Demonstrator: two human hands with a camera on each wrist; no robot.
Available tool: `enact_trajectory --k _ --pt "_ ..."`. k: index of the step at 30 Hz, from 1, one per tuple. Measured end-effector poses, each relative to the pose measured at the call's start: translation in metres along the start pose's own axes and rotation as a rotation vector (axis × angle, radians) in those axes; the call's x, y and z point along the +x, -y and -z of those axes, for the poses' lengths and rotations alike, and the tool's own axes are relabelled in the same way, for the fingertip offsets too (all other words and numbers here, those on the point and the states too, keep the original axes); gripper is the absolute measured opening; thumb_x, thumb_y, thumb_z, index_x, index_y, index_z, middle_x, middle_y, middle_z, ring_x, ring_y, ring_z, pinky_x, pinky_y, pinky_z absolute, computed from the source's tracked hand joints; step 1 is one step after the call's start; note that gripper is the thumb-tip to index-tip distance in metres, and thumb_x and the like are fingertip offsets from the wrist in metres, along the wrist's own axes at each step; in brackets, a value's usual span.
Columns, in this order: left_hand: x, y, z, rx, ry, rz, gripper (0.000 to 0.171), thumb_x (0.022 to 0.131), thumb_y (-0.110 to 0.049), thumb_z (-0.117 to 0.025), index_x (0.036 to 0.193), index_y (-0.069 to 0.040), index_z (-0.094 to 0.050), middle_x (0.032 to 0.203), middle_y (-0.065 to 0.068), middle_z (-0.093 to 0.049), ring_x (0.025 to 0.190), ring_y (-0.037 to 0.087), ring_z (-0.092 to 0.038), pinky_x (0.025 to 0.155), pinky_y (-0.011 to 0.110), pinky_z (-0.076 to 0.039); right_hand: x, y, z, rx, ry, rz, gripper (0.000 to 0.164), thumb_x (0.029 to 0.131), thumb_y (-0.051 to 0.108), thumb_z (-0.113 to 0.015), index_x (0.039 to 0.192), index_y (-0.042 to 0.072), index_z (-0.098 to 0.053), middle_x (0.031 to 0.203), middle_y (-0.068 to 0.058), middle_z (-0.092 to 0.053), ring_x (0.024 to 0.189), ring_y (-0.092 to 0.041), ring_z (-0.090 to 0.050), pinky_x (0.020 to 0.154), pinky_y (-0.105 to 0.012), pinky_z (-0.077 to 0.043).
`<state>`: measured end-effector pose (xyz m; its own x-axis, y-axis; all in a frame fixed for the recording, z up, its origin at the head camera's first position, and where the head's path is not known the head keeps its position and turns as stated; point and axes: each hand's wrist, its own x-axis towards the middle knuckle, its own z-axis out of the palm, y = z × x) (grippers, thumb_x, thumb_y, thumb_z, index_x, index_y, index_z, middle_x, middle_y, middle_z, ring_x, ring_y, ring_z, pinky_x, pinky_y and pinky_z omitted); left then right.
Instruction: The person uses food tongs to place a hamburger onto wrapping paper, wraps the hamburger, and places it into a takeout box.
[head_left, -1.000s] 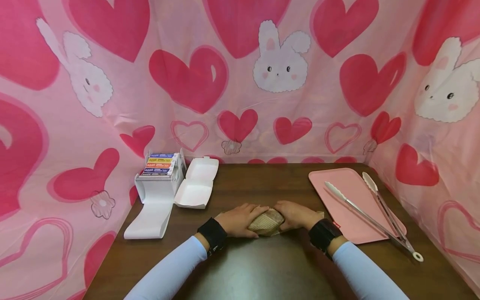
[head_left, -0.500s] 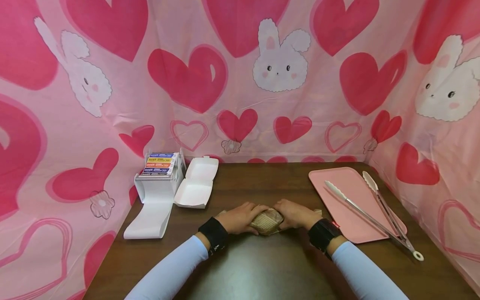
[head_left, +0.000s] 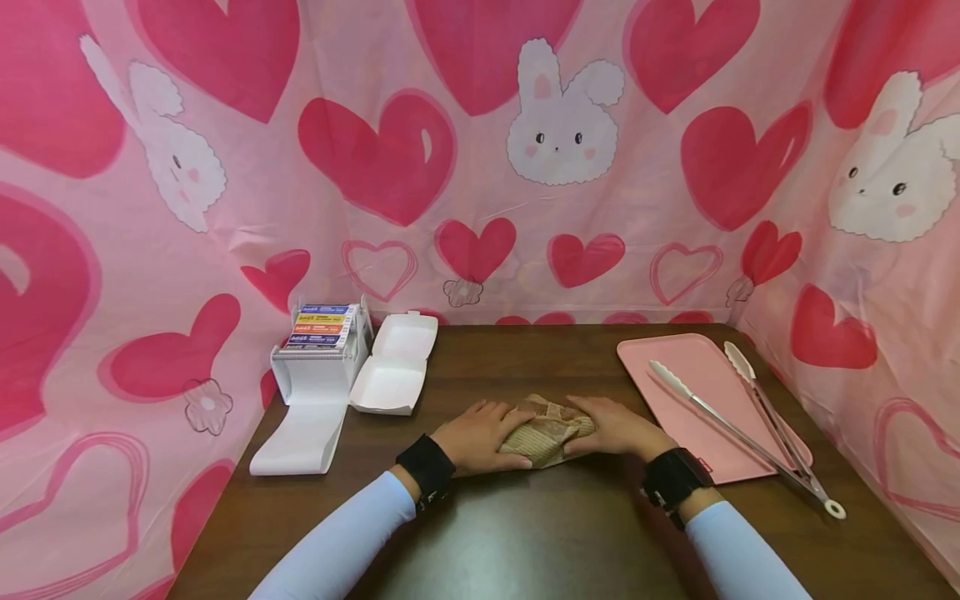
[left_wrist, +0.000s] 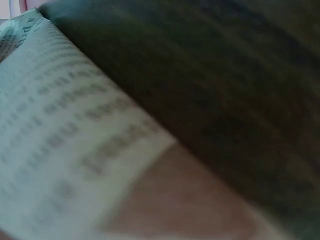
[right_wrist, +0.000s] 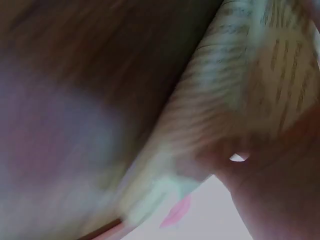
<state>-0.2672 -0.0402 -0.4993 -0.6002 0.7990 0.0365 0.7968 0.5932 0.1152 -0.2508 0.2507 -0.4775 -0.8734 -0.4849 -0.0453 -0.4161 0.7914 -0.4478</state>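
On the dark table lies a bundle (head_left: 551, 429) wrapped in brown paper printed like newspaper; its contents are hidden. My left hand (head_left: 477, 439) grips its left end, fingers over the far side and thumb along the near side. At the other end my right hand (head_left: 613, 427) holds it the same way, with creased folds showing between the two hands. Blurred printed paper (left_wrist: 60, 120) fills much of the left wrist view beside part of my hand. In the right wrist view the paper (right_wrist: 215, 85) runs up past my fingers, several of which are out of sight.
A dispenser (head_left: 318, 350) with several colored boxes and a hanging white strip (head_left: 296, 442) stands at left. Beside it sits an open white clamshell box (head_left: 390, 383). At right, metal tongs (head_left: 757, 446) lie across a pink tray (head_left: 675, 367), their ring end past its edge.
My right hand and wrist have moved outward to the right, and more of the bundle's folded right end shows. The left thumb reaches farther along the near side.
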Motion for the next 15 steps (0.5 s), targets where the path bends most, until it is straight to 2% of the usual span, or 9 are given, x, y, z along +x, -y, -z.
enact_trajectory --k 3,6,10,12,15 --pt "0.0 -0.002 0.004 0.0 0.008 0.032 0.08 0.093 -0.078 -0.038 0.158 -0.032 -0.032 0.159 0.014 -0.037 0.145 0.031 -0.038 0.116 0.055 -0.03 -0.011 -0.01 0.002 0.04 -0.022 -0.044 0.087 0.09 0.051 -0.073 0.146 -0.009 -0.044 0.141 -0.03 -0.054 0.128 -0.047 -0.053 0.103 -0.061 -0.042" --pt "0.001 -0.004 0.009 0.014 0.007 0.038 0.078 0.093 -0.078 -0.038 0.157 -0.033 -0.036 0.166 0.017 -0.023 0.15 0.034 -0.03 0.117 0.056 -0.029 -0.021 -0.019 0.002 0.09 -0.058 -0.094 0.07 0.102 0.045 -0.057 0.143 -0.01 -0.047 0.139 -0.031 -0.055 0.127 -0.048 -0.053 0.104 -0.061 -0.041" --pt "0.002 -0.005 0.012 0.033 0.015 0.039 0.077 0.092 -0.08 -0.037 0.155 -0.035 -0.039 0.168 0.014 -0.017 0.152 0.038 -0.022 0.12 0.055 -0.024 -0.032 -0.024 0.001 0.176 -0.112 -0.184 0.059 0.11 0.038 -0.038 0.14 -0.011 -0.05 0.138 -0.031 -0.055 0.131 -0.05 -0.049 0.107 -0.061 -0.037" --pt "0.003 -0.005 0.013 0.032 0.025 0.038 0.078 0.092 -0.081 -0.035 0.155 -0.035 -0.041 0.168 0.008 -0.021 0.154 0.034 -0.02 0.121 0.055 -0.021 -0.035 -0.025 0.0 0.197 -0.136 -0.224 0.054 0.111 0.034 -0.038 0.137 -0.01 -0.054 0.134 -0.031 -0.058 0.128 -0.049 -0.052 0.105 -0.061 -0.04" --pt "0.007 -0.006 0.014 0.03 0.034 0.027 0.076 0.094 -0.08 -0.031 0.152 -0.033 -0.045 0.163 0.0 -0.033 0.154 0.026 -0.023 0.121 0.056 -0.018 -0.038 -0.028 -0.003 0.177 -0.161 -0.27 0.04 0.106 0.026 -0.051 0.128 -0.006 -0.06 0.121 -0.027 -0.065 0.114 -0.045 -0.061 0.095 -0.058 -0.047"
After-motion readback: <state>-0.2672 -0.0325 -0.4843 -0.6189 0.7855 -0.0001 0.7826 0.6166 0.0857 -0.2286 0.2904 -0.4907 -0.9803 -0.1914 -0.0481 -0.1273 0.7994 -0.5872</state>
